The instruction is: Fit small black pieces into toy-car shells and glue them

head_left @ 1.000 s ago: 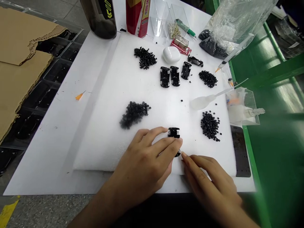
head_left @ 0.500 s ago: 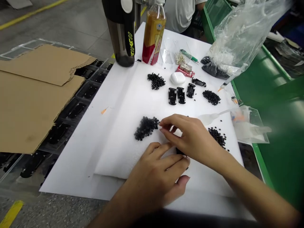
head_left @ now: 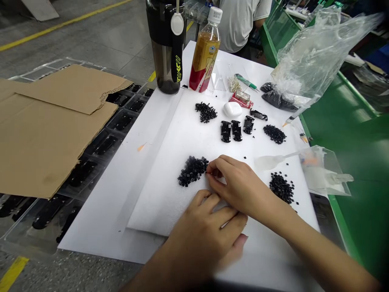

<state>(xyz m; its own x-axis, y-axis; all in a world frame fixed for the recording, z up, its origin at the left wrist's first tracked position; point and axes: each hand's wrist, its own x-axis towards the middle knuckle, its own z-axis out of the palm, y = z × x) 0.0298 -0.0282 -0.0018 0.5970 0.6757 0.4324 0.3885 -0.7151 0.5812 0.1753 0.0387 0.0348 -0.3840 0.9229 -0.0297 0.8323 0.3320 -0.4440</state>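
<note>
My right hand (head_left: 243, 184) is in a pinch at the right edge of a heap of small black square pieces (head_left: 193, 170). Whatever is between its fingertips is too small to make out. Just below and partly under it, my left hand (head_left: 206, 227) is closed, its fingers bent and its thumb tucked to the right. What the left hand grips is hidden by the two hands. Both hands are over a white foam sheet (head_left: 152, 198). Further back on the foam lie several black car-shaped parts (head_left: 236, 130), near a white rounded case (head_left: 232, 109).
Other black piles lie at the back left (head_left: 206, 112), back right (head_left: 274, 134) and right (head_left: 282, 187). A dark shaker bottle (head_left: 165, 52), drink bottle (head_left: 205, 52), clear plastic bag (head_left: 322, 61) and syringe (head_left: 304, 109) stand around. Cardboard (head_left: 45, 142) covers trays at left. A person (head_left: 238, 24) sits behind.
The view has shifted, so the whole scene sits a little lower and further right. A black part glimpsed between my hands before is now covered. My right fingertips stay pinched beside the heap.
</note>
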